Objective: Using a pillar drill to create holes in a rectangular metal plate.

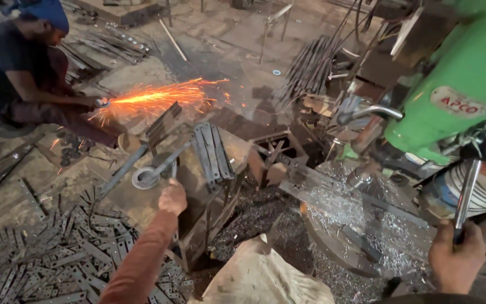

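My left hand (172,197), in an orange-brown sleeve, reaches out over a low metal stand (198,225). It closes around something small that I cannot make out, just below a long bar with a ring end (144,177). A stack of flat steel strips (214,151) lies on the stand beside it. My right hand (457,262) grips the shiny feed lever (466,194) of a green drill press (457,84). A flat steel bar (333,188) rests on the round drill table (367,247), which is covered in metal shavings.
Several short punched steel strips (57,253) are heaped on the floor at lower left. Another person (18,67) crouches at upper left, grinding metal and throwing orange sparks (158,95). Bundles of rods (310,67) lie at the back. A sack (260,278) sits by my knees.
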